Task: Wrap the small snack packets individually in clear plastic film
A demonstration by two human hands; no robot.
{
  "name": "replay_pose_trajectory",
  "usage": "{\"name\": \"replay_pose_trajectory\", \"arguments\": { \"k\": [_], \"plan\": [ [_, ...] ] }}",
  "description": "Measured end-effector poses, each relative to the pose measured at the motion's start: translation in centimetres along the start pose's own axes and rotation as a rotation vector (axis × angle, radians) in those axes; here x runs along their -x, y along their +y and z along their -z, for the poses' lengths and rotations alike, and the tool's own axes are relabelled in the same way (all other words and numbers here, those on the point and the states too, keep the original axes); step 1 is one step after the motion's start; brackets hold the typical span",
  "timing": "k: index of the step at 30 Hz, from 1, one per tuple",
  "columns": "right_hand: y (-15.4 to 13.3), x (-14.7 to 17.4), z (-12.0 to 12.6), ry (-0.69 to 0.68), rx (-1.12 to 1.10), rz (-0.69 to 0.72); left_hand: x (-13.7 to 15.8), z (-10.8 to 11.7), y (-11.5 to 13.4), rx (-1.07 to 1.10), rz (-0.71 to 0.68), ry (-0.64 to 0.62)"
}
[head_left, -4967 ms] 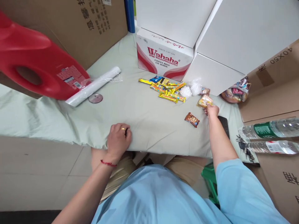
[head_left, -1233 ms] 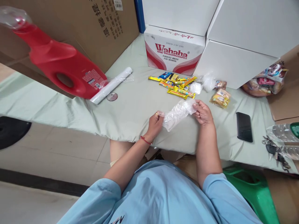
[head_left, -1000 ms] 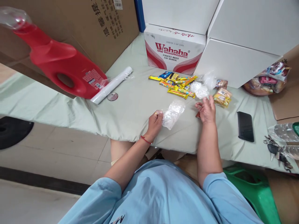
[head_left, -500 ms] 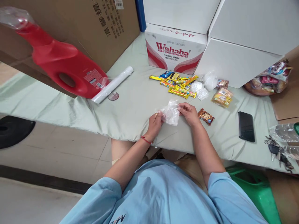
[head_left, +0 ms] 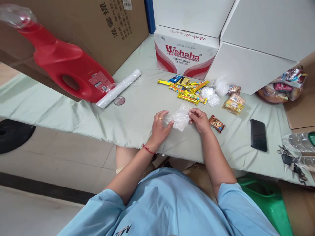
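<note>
Pinching the edge of a crumpled piece of clear plastic (head_left: 180,120) between thumb and fingers, the right hand (head_left: 199,120) sits above the front part of the bench (head_left: 137,123). The left hand (head_left: 159,128) is open at the other end of the plastic, thumb spread from the fingers; whether it touches the film is hard to tell. The plastic is see-through and folded, so its shape is unclear.

Just beside the right hand lies a brown snack packet (head_left: 217,124). Beyond the plastic, yellow-wrapped bars (head_left: 188,98) overlap in a heap, partly hiding one another, with crumpled plastic bundles (head_left: 214,98) and a yellow packet (head_left: 233,104) to their right. The Wahaha box (head_left: 185,55) stands behind the heap.

Farther left, a white roll (head_left: 120,88) lies against a red jug (head_left: 71,68). To the right are a phone (head_left: 259,135), keys (head_left: 291,162) and clear bottles (head_left: 299,141), cut off by the picture's edge.
</note>
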State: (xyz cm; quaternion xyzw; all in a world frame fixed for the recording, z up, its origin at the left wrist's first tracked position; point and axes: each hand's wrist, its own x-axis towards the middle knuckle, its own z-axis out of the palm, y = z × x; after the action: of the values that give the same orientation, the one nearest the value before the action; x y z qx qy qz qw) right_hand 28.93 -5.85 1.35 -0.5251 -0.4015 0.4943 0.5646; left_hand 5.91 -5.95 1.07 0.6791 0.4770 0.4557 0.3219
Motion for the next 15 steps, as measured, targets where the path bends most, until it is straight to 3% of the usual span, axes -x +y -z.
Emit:
{"name": "replay_pose_trajectory", "arguments": {
  "k": [3,7,11,15],
  "plan": [
    [-0.1,0.1,0.0,-0.005,0.006,-0.014,-0.5,-0.6,0.2,-0.106,-0.045,-0.027],
    [-0.2,0.0,0.2,-0.019,0.012,-0.015,-0.9,-1.2,0.0,-0.045,0.073,-0.068],
    [-0.1,-0.1,0.3,-0.002,0.020,0.002,-0.6,-1.0,-0.2,0.090,0.271,0.047],
    [0.1,0.0,0.3,-0.026,0.037,-0.005,-0.2,-0.9,-0.4,0.174,0.312,0.117]
  ]
}}
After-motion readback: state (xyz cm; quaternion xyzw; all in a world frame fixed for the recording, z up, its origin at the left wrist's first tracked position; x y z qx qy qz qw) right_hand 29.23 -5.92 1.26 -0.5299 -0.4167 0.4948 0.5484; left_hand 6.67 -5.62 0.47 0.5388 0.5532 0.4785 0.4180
